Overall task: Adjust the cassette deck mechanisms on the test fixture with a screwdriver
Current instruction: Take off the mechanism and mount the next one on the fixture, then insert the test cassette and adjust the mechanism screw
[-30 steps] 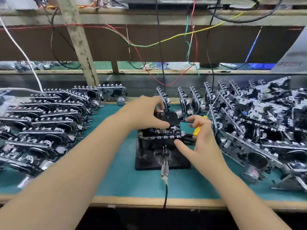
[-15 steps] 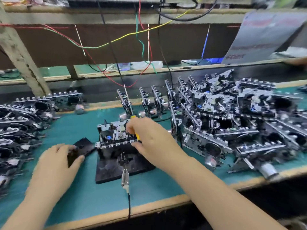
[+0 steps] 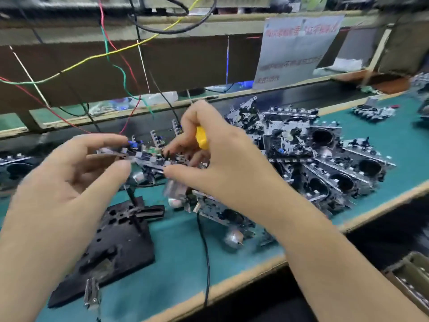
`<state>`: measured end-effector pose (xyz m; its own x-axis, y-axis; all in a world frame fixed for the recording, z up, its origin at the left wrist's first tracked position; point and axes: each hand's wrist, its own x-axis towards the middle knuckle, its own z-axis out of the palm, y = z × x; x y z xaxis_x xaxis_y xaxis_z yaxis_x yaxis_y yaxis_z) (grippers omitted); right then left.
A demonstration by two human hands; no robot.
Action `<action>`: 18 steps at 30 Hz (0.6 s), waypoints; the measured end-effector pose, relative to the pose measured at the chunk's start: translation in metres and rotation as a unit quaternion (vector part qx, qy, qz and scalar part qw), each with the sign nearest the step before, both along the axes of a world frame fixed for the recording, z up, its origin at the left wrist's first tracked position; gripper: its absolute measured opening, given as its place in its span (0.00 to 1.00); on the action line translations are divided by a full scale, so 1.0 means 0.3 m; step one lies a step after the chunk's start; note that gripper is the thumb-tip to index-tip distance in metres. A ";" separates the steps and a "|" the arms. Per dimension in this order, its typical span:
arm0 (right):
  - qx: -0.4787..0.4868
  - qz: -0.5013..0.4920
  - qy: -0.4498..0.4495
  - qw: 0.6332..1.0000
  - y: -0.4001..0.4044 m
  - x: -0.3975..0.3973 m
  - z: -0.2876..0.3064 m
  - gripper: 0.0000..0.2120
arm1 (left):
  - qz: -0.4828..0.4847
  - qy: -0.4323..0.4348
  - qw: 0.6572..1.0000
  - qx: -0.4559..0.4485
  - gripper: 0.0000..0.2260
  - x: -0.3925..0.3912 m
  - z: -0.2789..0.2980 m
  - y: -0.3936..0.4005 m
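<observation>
With the mechanism (image 3: 148, 156) pinched in both hands' fingers (image 3: 116, 167) above the empty fixture (image 3: 111, 242), screwdriver (image 3: 201, 138) tucked in my right hand (image 3: 222, 163), I judged level seating mattered most.

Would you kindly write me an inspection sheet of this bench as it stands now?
Surface: teal mat.
Job's things: cassette mechanism lifted clear of the black test fixture; yellow screwdriver.
Clutter: pile of mechanisms at right.
Grippers: left hand and right hand both hold the mechanism; right also carries the screwdriver.
Cables: black lead over the front edge; coloured wires overhead.
Surroundings: blurred paper notice.
</observation>
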<state>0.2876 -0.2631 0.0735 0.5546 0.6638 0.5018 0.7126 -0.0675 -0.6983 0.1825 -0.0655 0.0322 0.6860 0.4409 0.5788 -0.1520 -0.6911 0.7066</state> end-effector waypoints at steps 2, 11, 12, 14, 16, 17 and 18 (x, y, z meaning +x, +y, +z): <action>0.002 -0.050 -0.025 0.998 -0.115 0.058 0.022 0.21 | -0.064 0.000 0.998 -0.002 0.14 0.074 0.080 -0.132; 0.029 -0.344 -0.153 0.926 -0.537 0.380 0.028 0.25 | -0.292 0.130 0.941 0.115 0.18 0.586 0.233 -0.533; 0.029 -0.371 -0.152 0.916 -0.573 0.426 0.012 0.25 | -0.304 0.154 0.931 0.132 0.18 0.618 0.231 -0.546; 0.019 -0.418 -0.140 0.898 -0.634 0.515 -0.024 0.24 | -0.313 0.167 0.923 0.151 0.16 0.634 0.220 -0.550; -0.012 -0.452 -0.117 0.884 -0.672 0.601 -0.063 0.23 | -0.315 0.161 0.923 0.150 0.14 0.613 0.197 -0.529; -0.033 -0.460 -0.103 0.881 -0.674 0.631 -0.083 0.23 | -0.310 0.159 0.926 0.149 0.13 0.592 0.183 -0.511; -0.056 -0.469 -0.080 0.878 -0.682 0.670 -0.117 0.24 | -0.302 0.160 0.928 0.145 0.12 0.567 0.166 -0.488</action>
